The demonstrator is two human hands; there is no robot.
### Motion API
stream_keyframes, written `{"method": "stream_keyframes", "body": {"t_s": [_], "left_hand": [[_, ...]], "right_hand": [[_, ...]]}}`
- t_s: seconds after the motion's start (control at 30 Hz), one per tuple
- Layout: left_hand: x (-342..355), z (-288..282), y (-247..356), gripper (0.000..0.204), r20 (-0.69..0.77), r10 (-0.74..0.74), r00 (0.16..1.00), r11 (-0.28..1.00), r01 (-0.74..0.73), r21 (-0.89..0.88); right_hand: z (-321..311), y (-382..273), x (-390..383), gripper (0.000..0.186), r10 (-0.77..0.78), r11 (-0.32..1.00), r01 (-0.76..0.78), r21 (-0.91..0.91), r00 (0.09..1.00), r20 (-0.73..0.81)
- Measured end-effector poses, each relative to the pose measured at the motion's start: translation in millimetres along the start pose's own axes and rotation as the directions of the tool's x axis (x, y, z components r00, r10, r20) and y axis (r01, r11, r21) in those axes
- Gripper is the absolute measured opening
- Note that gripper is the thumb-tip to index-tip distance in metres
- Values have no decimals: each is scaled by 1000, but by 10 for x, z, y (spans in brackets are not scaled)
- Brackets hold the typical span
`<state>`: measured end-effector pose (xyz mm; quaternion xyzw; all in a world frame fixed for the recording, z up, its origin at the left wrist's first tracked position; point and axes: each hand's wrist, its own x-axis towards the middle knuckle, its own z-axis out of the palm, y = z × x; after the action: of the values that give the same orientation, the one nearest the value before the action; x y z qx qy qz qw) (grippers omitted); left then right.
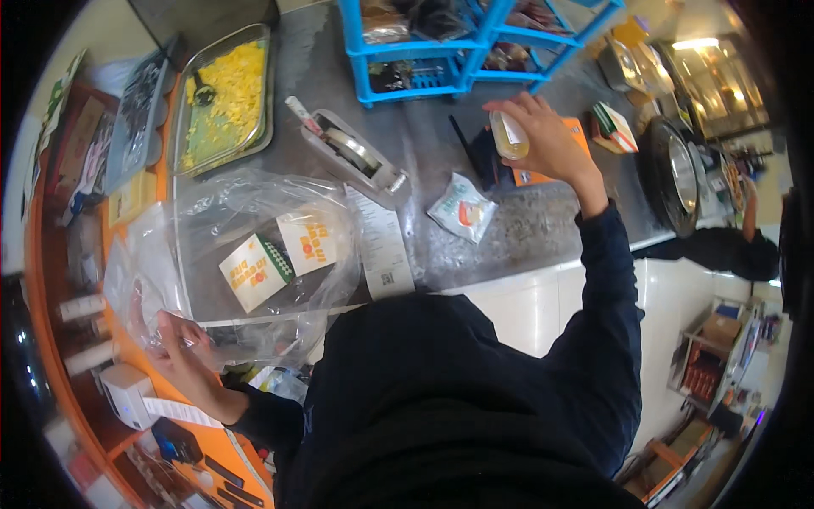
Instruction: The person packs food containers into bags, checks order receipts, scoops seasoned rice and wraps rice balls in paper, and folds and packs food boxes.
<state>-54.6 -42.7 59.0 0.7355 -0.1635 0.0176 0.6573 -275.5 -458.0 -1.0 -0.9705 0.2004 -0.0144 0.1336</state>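
My right hand (pixel 547 140), at the far right of the counter, is closed around a small clear tub (pixel 509 136) with yellowish contents and a pale label. Just behind it lie a dark object and an orange item (pixel 577 133), partly covered by the hand. On the left, my left hand (pixel 182 343) pinches the edge of a large clear plastic bag (pixel 246 187) spread over the counter. Two small white printed cartons (pixel 254 276) sit within the bag's outline. A white and green packet (pixel 462 209) lies between the bag and my right hand.
A long receipt (pixel 386 246) and a tape dispenser (pixel 356 157) lie mid-counter. Behind stand a blue rack (pixel 415 47) and a glass tray (pixel 268 102) of yellow food. A receipt printer (pixel 127 394) is at lower left. Another person's dark sleeve (pixel 721 250) shows at right.
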Motion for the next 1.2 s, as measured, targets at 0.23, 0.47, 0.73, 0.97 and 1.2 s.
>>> {"method": "stream_keyframes", "body": {"t_s": [0.23, 0.47, 0.73, 0.97, 1.2], "left_hand": [[-124, 44, 80, 47, 25, -13, 1000, 999, 13, 35], [-137, -195, -59, 51, -59, -75, 995, 991, 81, 110], [42, -378, -131, 51, 58, -107, 993, 994, 108, -20], [132, -332, -213, 56, 127, -148, 981, 988, 153, -27], [129, -548, -187, 61, 173, -49, 984, 973, 86, -214]], "right_hand": [[1261, -329, 958, 79, 65, 969, -121, -217, 967, -246], [409, -167, 339, 119, -107, 992, 99, 81, 990, 91], [69, 582, -437, 120, 95, 940, -29, -340, 979, 179], [-726, -1154, -296, 116, -45, 995, 37, 97, 996, 78], [684, -2876, 723, 119, -635, 602, 468, 647, 772, 34]]}}
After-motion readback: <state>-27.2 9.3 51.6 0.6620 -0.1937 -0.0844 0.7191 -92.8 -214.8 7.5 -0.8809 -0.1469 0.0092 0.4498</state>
